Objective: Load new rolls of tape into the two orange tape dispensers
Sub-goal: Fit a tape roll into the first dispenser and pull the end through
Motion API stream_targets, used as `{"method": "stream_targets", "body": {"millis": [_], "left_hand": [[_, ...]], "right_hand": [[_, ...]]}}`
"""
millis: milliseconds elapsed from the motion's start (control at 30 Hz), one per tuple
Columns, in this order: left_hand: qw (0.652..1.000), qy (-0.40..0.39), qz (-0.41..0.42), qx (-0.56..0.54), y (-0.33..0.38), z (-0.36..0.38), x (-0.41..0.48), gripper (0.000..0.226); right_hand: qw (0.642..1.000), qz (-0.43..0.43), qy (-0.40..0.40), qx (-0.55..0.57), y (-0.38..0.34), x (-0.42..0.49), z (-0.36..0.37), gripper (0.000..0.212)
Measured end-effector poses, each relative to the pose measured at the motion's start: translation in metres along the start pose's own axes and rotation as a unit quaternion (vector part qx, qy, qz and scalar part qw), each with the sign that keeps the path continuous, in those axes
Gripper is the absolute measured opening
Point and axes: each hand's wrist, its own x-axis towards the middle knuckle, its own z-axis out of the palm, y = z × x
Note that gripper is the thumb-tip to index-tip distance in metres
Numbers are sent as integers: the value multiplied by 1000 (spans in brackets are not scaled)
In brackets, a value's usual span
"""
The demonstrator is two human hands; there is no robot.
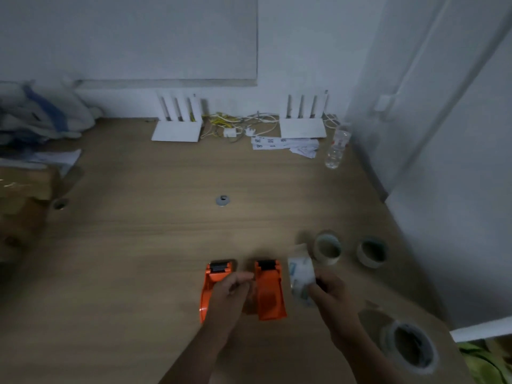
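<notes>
Two orange tape dispensers lie side by side near the front of the wooden desk (138,245): the left dispenser (212,284) and the right dispenser (270,292). My left hand (231,293) rests between them, fingers curled against the left one; whether it grips anything is unclear. My right hand (329,292) holds a blurred whitish piece of wrapping (300,275) just right of the right dispenser. Beyond it stand two tape rolls, one (328,246) closer in and one (371,252) farther right. A third roll (410,347) lies at the front right.
Two white routers (177,126) (303,123) with tangled cables (238,126) stand along the back wall. Paper slips (285,144) and a clear plastic bottle (336,148) sit at the back right. A cardboard box (25,195) and bundled cloth (41,112) fill the left side. A grey cable grommet (223,200) marks mid-desk.
</notes>
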Motion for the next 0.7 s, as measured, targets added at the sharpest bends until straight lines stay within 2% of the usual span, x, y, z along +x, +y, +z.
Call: {"method": "stream_targets", "body": {"millis": [167,267,300,367,433,533,700], "left_hand": [[996,78,-4,-44,-17,-49,3,41],[992,125,-8,-32,-28,-72,2,30],[990,140,-11,-27,-31,-77,1,31],[985,167,-21,-19,-40,-85,2,41],[982,188,-30,-8,-48,-88,4,40],[981,181,-73,-12,-53,-88,5,28],[984,137,-117,10,-66,-80,10,36]], "right_hand": [[999,6,-39,27,3,1,35,22],[998,41,-43,18,7,-1,56,12],[998,44,-48,21,7,-1,61,18],[997,45,-65,26,6,-3,70,15],[995,40,-87,32,3,-5,75,17],[993,48,-102,33,2,-7,82,26],[995,34,-94,16,3,-10,90,26]]}}
